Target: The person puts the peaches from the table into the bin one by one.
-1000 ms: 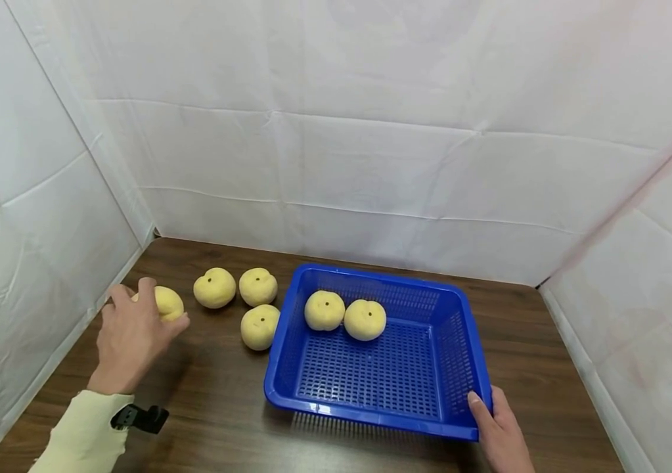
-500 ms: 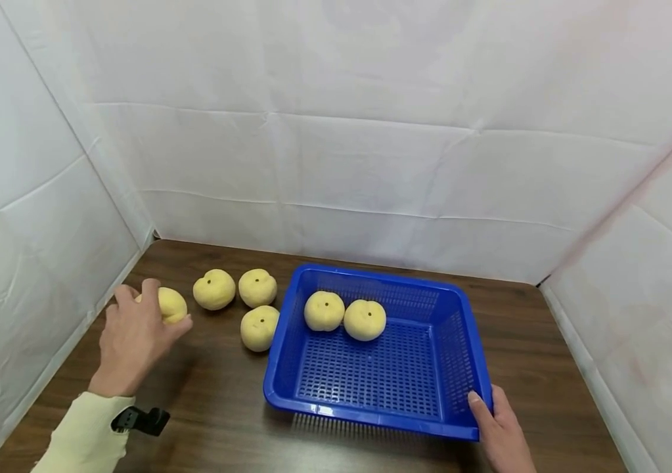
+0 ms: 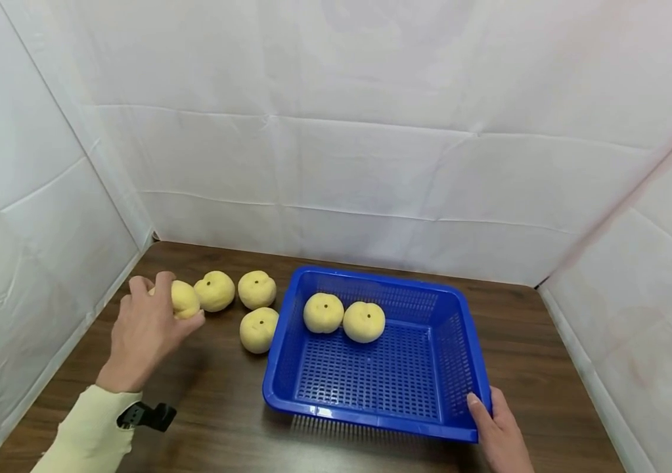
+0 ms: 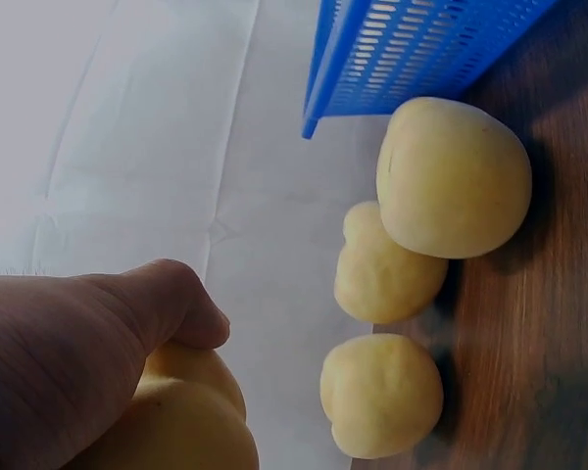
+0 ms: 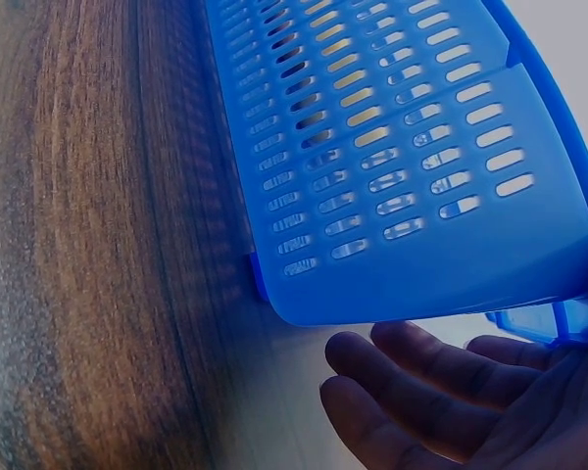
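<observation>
My left hand (image 3: 145, 332) holds a yellow peach (image 3: 185, 299) at the left of the table, thumb on its near side and fingers over the far side. In the left wrist view the held peach (image 4: 181, 426) shows under the thumb, clear of the tabletop. A blue plastic basket (image 3: 371, 421) stands in the middle, with two peaches, one (image 3: 324, 313) beside the other (image 3: 364, 322), near its back left corner. My right hand (image 3: 502, 433) grips its near right corner, thumb over the rim. In the right wrist view the fingers (image 5: 421, 401) curve beneath the rim.
Three more peaches lie on the brown wooden table (image 3: 211, 401) left of the basket: one (image 3: 215, 291) close to the held peach, another (image 3: 257, 290) behind, and a third (image 3: 259, 330) against the basket's left side. White sheeting (image 3: 365, 164) encloses the table at back and sides.
My left hand has moved a little right with its peach, which now overlaps the nearest table peach in the head view. The basket and right hand have stayed put.
</observation>
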{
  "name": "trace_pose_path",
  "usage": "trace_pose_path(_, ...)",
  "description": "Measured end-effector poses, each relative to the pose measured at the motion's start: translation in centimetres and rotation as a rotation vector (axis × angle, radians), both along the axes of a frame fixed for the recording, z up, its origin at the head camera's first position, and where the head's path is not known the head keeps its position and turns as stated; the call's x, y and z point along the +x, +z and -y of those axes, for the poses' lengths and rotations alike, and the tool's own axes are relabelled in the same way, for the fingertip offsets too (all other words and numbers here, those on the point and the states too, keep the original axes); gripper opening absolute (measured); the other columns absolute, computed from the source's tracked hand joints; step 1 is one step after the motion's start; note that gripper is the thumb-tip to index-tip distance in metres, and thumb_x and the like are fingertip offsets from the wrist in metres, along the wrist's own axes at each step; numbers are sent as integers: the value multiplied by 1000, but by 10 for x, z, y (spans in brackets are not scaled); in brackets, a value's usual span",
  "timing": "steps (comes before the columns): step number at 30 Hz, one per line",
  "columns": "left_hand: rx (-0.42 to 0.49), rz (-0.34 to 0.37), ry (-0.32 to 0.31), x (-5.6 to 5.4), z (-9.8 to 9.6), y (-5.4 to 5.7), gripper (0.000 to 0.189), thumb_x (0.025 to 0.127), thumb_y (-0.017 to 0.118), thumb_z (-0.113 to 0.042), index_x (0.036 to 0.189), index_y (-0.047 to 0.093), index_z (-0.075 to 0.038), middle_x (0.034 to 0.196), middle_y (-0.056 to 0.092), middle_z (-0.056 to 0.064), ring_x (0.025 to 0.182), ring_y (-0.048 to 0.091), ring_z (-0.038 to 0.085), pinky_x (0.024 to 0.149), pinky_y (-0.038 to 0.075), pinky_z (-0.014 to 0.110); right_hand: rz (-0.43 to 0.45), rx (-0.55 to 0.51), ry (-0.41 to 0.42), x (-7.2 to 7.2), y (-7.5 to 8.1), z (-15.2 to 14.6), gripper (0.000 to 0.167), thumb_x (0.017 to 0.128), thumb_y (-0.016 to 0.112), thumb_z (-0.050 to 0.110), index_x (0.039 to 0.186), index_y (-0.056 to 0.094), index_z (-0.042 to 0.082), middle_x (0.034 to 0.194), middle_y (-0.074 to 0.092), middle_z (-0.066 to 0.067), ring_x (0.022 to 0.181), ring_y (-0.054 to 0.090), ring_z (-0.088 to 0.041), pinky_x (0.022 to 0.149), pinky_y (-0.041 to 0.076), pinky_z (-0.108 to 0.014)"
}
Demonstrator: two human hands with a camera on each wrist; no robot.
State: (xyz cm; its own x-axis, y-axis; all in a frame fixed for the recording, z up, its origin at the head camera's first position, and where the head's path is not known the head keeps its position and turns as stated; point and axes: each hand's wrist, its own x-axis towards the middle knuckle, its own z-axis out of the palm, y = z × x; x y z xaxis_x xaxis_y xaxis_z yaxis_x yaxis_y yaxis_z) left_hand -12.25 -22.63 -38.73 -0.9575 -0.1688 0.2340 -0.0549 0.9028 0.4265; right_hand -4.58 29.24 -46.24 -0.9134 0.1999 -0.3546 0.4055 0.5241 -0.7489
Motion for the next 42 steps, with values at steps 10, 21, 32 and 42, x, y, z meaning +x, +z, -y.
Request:
trace_pose_path(10,-12,-72,-25,1,-6,3,64,77,81,-30,123,49,2,117,44,35,86,54,55,47,43,43,28,-5,-4,0,0,-1,70,113,34,44,158,21,-7,154,40,-37,136,51,-51,107,45,-67)
trace_pose_path(21,-17,-95,-71,-1,-20,7,70,77,81,-32,131,51,0,117,45,34,88,55,54,52,47,48,-3,-3,-6,0,-1,0,65,113,37,41,156,25,-7,150,46,-36,131,56,-46,104,49,-62)
trace_pose_path(32,-3,-146,-116,-5,-35,12,67,76,84,-30,128,53,-1,115,48,33,83,57,51,53,48,49,-16,6,-7,0,0,0,63,113,37,39,155,26,-7,149,47,-36,129,57,-46,104,49,-62)
trace_pose_path(42,-1,-136,-139,-4,-41,13,69,77,84,-31,131,52,-2,116,49,33,83,57,47,52,48,45,-14,-1,-10,1,0,0,65,113,36,40,155,26,-8,149,46,-38,127,59,-47,102,51,-62)
